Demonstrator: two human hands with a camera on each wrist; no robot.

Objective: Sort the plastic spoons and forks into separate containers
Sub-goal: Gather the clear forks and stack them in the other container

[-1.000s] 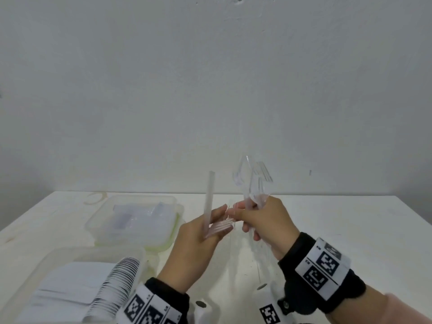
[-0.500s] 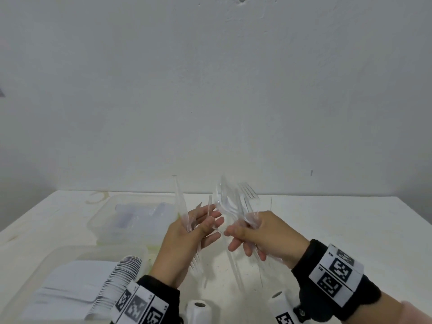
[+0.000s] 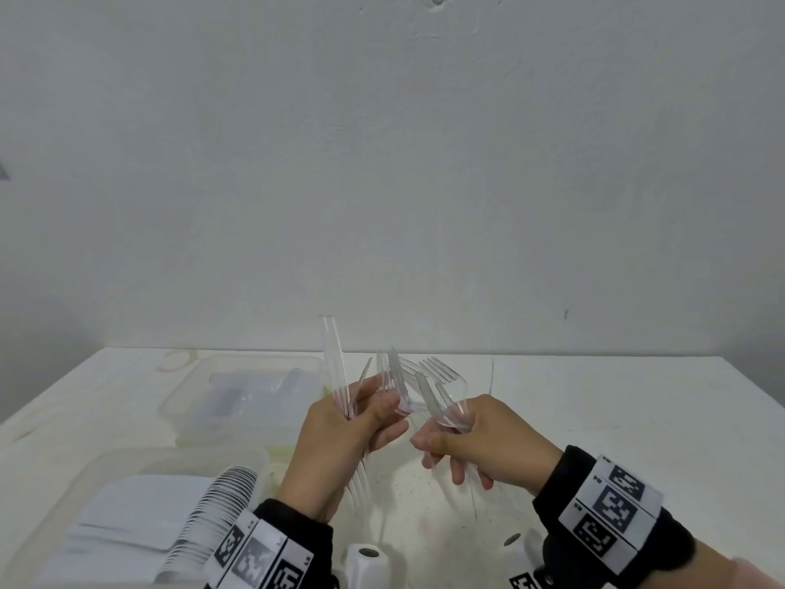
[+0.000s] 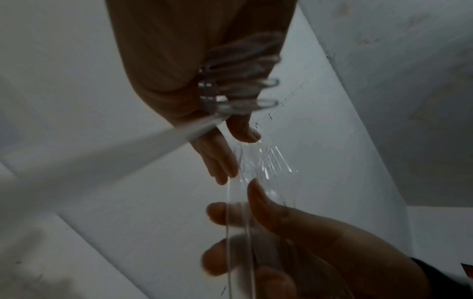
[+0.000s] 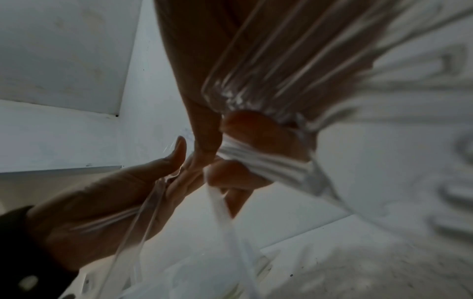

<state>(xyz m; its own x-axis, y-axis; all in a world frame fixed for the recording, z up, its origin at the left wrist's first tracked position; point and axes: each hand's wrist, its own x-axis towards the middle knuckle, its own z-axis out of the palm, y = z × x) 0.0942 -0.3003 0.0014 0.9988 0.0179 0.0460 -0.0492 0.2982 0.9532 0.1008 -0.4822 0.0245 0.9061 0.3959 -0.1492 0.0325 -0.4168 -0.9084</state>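
Observation:
My right hand (image 3: 429,444) grips a bundle of clear plastic forks and spoons (image 3: 439,391), tines pointing up and away. Just left of it, my left hand (image 3: 382,408) holds several clear utensils (image 3: 335,376), one long handle standing above the fingers and other ends hanging below the palm. The two hands nearly touch above the table. In the left wrist view, fork tines (image 4: 271,161) show between the left hand's fingertips (image 4: 243,133) and the right hand's thumb (image 4: 258,200). In the right wrist view, clear handles (image 5: 281,60) cross the right palm.
A clear container (image 3: 182,401) with clear utensils inside stands at the back left on a green lid. A nearer clear container (image 3: 106,461) at the front left holds a tight row of stacked spoons (image 3: 225,491). The white table (image 3: 616,418) meets a plain wall behind.
One second ago my left fingers were pinching a utensil at the right hand's bundle. The hands then drew apart with that utensil in the left hand, and now they have closed in again, slightly lower.

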